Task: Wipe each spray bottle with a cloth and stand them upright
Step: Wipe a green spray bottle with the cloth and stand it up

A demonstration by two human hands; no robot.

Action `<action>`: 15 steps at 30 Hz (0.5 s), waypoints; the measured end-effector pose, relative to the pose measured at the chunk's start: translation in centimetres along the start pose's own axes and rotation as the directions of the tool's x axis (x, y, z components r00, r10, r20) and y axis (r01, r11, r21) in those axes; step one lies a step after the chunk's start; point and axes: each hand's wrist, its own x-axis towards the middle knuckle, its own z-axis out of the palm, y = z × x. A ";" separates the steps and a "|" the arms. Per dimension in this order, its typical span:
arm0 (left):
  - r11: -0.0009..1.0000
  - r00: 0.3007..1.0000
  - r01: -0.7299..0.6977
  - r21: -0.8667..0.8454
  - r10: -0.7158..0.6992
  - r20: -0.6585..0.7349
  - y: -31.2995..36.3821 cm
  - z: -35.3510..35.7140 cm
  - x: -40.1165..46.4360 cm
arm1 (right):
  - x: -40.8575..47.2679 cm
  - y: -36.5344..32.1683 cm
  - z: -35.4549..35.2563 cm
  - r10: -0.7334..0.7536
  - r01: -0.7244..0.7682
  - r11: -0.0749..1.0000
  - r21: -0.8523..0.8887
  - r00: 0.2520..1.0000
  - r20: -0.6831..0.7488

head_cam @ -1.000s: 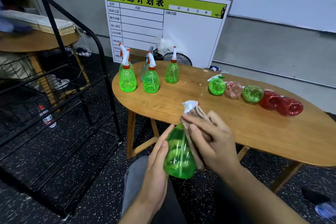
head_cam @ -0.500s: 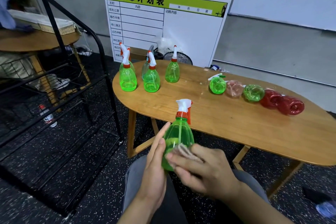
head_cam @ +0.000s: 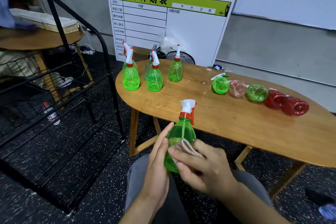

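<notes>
Since a second ago my right hand (head_cam: 203, 165) has slid the cloth (head_cam: 187, 148) from the trigger head down to the belly of the green spray bottle (head_cam: 179, 138), and the white nozzle now shows. I hold the bottle in mid-air at lower centre of the frame, in front of the near edge of the wooden table (head_cam: 236, 123), its long axis nearly upright, nozzle up. My left hand (head_cam: 158, 162) lies flat along the bottle's left flank, fingers straight and pressed together; my right fingers curl over the cloth, pressing it to the bottle's right side. I judge the base is yet to be wiped.

Four green bottles (head_cam: 154, 80) stand upright at centre left. Five lying bottles (head_cam: 256, 92), green, pink and red, wait in a row at right. All look empty of liquid, as far as I can tell.
</notes>
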 end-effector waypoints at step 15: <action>0.999 0.999 -0.041 -0.035 0.041 0.016 0.6 0.3 -0.3 | 3.5 1.4 -2.0 0.514 -0.464 0.793 0.395 0.858 -0.023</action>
